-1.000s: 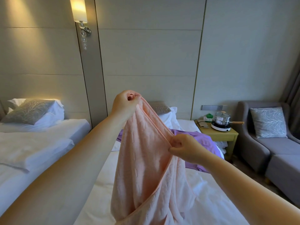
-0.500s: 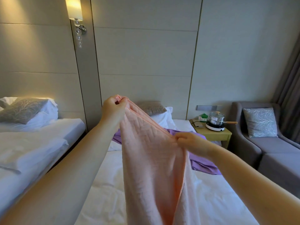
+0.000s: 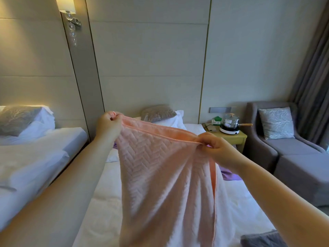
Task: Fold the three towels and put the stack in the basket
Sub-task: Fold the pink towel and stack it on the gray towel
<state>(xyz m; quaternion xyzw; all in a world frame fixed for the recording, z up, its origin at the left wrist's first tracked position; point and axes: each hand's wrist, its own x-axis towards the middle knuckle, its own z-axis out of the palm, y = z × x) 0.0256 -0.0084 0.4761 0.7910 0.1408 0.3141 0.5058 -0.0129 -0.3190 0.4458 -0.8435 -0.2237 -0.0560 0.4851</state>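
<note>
Now the pink towel (image 3: pixel 160 175) hangs spread between the two hands, its top hem pulled nearly straight, where half a second ago it drooped in a narrow bunch with that edge slack and steeply sloped. The left hand (image 3: pixel 108 126) pinches one top corner, fingers (image 3: pixel 114 116) closed tight on the hem; the right hand (image 3: pixel 216 148) has slid outward along the edge and now grips near the other corner, its fingers (image 3: pixel 204 141) likewise shut on the cloth. Neither hand holds anything else. The herringbone weave faces the camera and the body of the towel falls in loose vertical folds over the bed (image 3: pixel 106 211), its lower end out of view below the frame.

As I judge it, this is the opening-out step for the first towel: the edge has been found and drawn taut, so the cloth is ready either to be laid flat on the bed or brought corner to corner for a first fold. The lower part looks gathered, so a shake may be needed first.

A purple towel (image 3: pixel 229 175) lies on the bed behind, mostly hidden by the pink one, and a grey cloth (image 3: pixel 261 239) shows at the lower right corner; it may be the third towel, though I cannot tell. No basket is visible. Beyond the bed stand a bedside table (image 3: pixel 238 138) with a pot (image 3: pixel 230 121), and a grey sofa (image 3: pixel 293 157).
</note>
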